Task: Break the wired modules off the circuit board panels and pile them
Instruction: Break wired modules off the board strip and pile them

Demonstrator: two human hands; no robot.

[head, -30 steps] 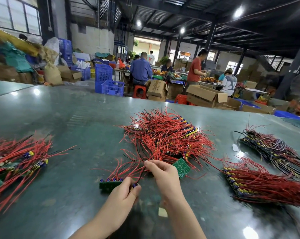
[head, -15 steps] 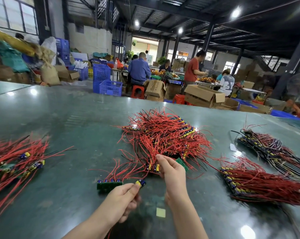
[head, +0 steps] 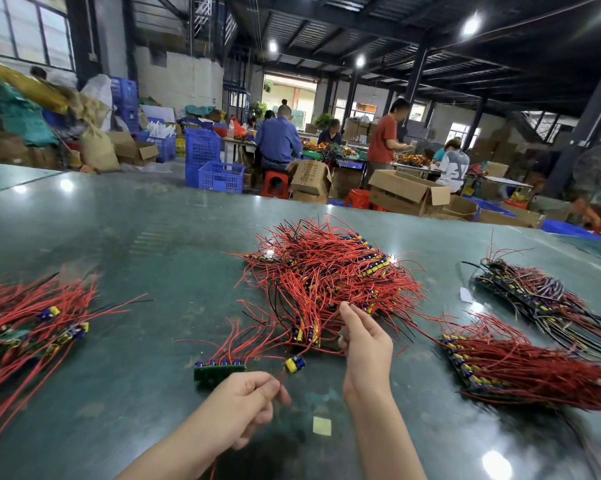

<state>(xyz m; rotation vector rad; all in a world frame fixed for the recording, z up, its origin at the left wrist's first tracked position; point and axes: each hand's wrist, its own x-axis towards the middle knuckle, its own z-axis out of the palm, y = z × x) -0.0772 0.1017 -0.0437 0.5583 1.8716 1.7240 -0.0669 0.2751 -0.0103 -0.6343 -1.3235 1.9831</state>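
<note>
Red-wired module [head: 294, 364]: a single blue-and-yellow piece, held above the table just right of the green panel strip, its wire pinched by the left hand.
Left hand [head: 247, 403]: fingers curled, thumb and forefinger closed on the module's wire, just below the green panel strip.
Green panel strip [head: 219, 371]: laid flat on the table [head: 119, 237], a row of blue parts seen along its upper edge, red wires fanned up and to the right.
Right hand [head: 366, 348]: raised right of the green panel strip, fingers bent, red wires of the central pile touched at the fingertips; something small appears to be held against the thumb, but what cannot be told.
Central pile [head: 330, 271]: a tangled heap of red wires and modules, found beyond the green panel strip.
Left pile [head: 32, 323]: more wired pieces, well left of the strip.
Right stacks [head: 520, 365]: two bundles, far right of the strip.
Yellow square [head: 322, 425]: flat on the table, between the forearms, below and right of the strip.
</note>
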